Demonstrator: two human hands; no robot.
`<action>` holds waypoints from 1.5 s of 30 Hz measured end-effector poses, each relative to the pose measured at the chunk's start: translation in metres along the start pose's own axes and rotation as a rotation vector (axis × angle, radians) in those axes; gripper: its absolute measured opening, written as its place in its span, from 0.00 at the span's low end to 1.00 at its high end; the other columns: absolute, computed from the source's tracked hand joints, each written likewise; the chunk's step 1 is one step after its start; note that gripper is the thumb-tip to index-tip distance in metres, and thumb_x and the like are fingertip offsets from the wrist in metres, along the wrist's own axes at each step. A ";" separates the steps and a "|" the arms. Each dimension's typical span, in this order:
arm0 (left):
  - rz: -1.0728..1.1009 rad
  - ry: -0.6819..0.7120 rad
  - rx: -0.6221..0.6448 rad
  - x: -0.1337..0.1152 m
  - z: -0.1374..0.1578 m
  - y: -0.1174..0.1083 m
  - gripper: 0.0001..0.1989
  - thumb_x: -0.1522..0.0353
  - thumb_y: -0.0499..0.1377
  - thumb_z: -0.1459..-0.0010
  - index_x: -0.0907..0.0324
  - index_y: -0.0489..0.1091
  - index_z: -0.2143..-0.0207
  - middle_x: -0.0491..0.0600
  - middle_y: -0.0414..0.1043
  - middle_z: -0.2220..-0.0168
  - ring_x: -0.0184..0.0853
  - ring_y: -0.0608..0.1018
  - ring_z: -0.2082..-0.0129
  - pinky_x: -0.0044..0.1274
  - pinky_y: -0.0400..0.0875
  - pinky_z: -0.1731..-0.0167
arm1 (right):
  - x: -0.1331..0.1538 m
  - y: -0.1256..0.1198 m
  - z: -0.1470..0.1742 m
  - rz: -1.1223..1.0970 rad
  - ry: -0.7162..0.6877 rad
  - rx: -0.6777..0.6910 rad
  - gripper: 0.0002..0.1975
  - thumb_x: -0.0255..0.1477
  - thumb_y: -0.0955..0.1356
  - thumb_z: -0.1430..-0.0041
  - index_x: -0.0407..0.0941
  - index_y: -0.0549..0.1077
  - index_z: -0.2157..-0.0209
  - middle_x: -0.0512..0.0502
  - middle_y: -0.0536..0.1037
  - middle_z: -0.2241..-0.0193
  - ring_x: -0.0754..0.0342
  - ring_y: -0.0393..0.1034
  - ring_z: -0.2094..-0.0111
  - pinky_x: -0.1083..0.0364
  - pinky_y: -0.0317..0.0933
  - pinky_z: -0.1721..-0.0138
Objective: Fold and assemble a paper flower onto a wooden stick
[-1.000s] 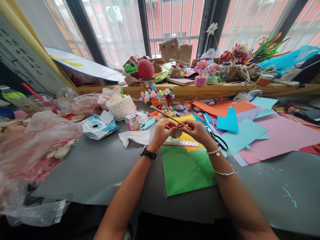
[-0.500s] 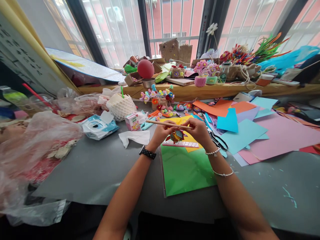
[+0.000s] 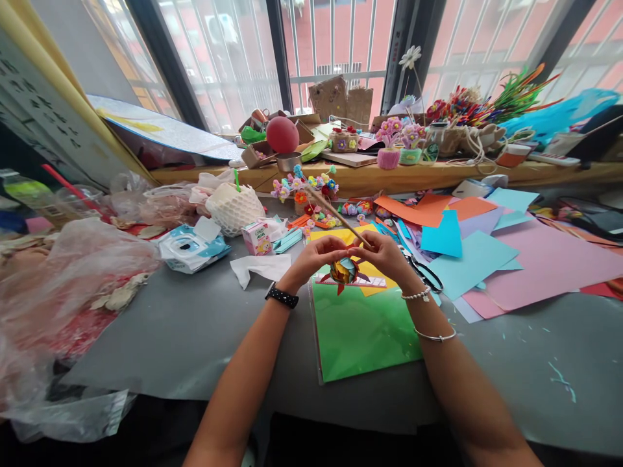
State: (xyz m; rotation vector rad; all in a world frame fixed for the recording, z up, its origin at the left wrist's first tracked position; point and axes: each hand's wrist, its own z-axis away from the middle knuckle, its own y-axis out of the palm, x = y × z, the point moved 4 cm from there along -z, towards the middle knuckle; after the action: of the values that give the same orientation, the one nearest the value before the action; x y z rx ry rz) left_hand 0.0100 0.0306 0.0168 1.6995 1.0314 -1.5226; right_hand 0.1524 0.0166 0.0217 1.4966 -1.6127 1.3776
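Note:
Between my two hands hangs a paper flower (image 3: 343, 271) with layered red, yellow and pale blue petals. My left hand (image 3: 318, 258) pinches its upper left edge with closed fingers. A thin wooden stick (image 3: 335, 213) slants up and to the left out of my right hand (image 3: 381, 253), whose fingers are closed on it and also touch the flower's upper right side. Below lie a pink-edged ruler (image 3: 372, 281), yellow paper (image 3: 382, 289) and green paper (image 3: 365, 337) in a clear sleeve.
Black-handled scissors (image 3: 428, 275) lie right of my right hand, beside stacked coloured paper (image 3: 535, 266). To the left are a tissue (image 3: 260, 267), a small pink box (image 3: 256, 238) and a wet-wipe pack (image 3: 192, 246). Small craft flowers (image 3: 292, 187) stand ahead near the sill.
The stick has swung from nearly level across both hands to slanting up and away from my right hand. My left hand has let go of it, and the flower shows more fully.

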 end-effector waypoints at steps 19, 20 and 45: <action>-0.004 -0.111 0.040 0.008 -0.001 0.001 0.14 0.66 0.63 0.58 0.64 0.64 0.69 0.45 0.68 0.73 0.23 0.69 0.75 0.17 0.62 0.75 | -0.006 -0.004 0.002 -0.027 0.099 0.169 0.12 0.38 0.68 0.54 0.43 0.67 0.74 0.49 0.69 0.75 0.58 0.65 0.72 0.57 0.61 0.72; -0.009 -0.106 0.043 0.008 -0.001 0.001 0.14 0.66 0.63 0.57 0.64 0.64 0.69 0.45 0.68 0.72 0.23 0.70 0.75 0.17 0.62 0.75 | -0.006 -0.003 0.001 -0.032 0.103 0.165 0.12 0.38 0.68 0.54 0.43 0.67 0.74 0.49 0.68 0.75 0.58 0.65 0.72 0.57 0.60 0.72; -0.390 0.078 -0.111 0.016 -0.007 -0.007 0.09 0.65 0.60 0.56 0.63 0.68 0.75 0.48 0.71 0.73 0.30 0.72 0.72 0.22 0.67 0.72 | -0.008 0.000 -0.003 0.414 -0.013 0.056 0.04 0.29 0.65 0.52 0.42 0.68 0.75 0.57 0.60 0.85 0.63 0.48 0.83 0.60 0.44 0.80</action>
State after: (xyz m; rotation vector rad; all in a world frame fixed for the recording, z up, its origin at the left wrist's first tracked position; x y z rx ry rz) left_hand 0.0079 0.0418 0.0026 1.5530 1.5301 -1.6061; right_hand 0.1540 0.0225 0.0156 1.2452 -1.9859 1.6425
